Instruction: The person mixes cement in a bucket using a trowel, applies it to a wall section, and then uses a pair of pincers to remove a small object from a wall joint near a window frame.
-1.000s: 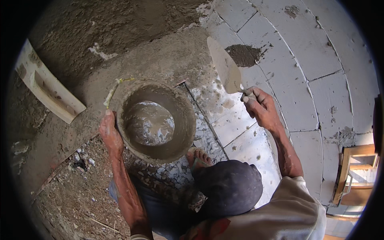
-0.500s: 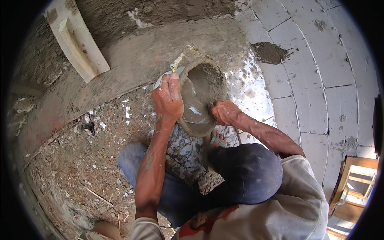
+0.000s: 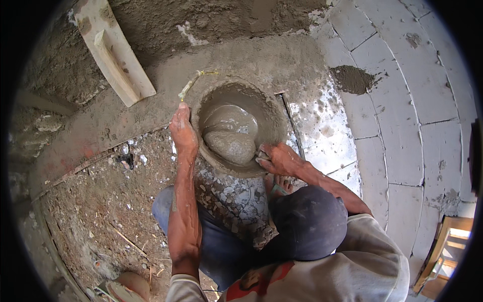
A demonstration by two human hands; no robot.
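Note:
A round bucket (image 3: 276, 116), caked with grey mortar, stands in front of me with its opening upward. Inside lies wet mortar (image 3: 231, 146), with a rounded lump and a shiny watery patch. My left hand (image 3: 183, 132) is closed at the bucket's left rim, its thumb on top by the lower end of a yellowish, wrapped handle (image 3: 188, 88). That handle slants away past the far left of the rim. At the near right, my right hand (image 3: 279, 158) is closed on the rim, with some fingers hidden.
A wooden float (image 3: 113, 53) leans at the far left against the rough mortared surface. Grey blocks (image 3: 397, 126) on the right carry a mortar splash (image 3: 352, 79). Broken chips (image 3: 226, 194) and rubble soil (image 3: 110, 201) surround my feet. A wooden frame (image 3: 443, 251) stands at lower right.
The bucket has moved left and come more level from a tilt, so more of its inside shows. Both hands moved with it; the mortar has slumped into a lump.

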